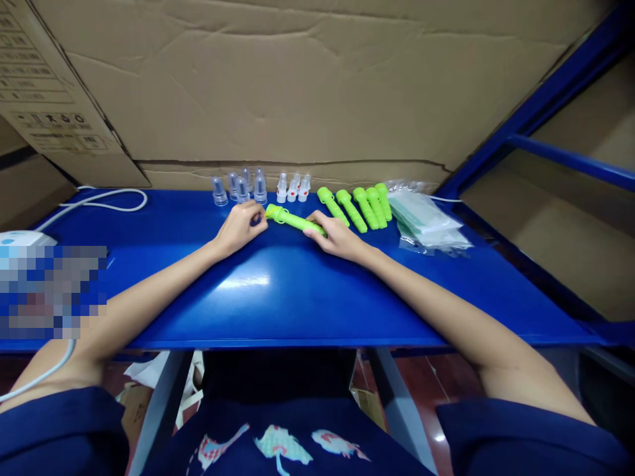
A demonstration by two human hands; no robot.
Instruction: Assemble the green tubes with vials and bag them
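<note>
A bright green plastic tube lies on the blue table between my two hands. My left hand has its fingers curled at the tube's wider left end. My right hand grips the tube's right end with closed fingers. Just behind my hands stand several clear plastic caps and three white nozzles with red dots. Several more green tubes lie in a row to the right of my right hand.
Clear plastic bags with pale green contents lie at the right. A white device with a cable sits at the left edge. Cardboard sheets wall the back. A blue metal frame rises at the right.
</note>
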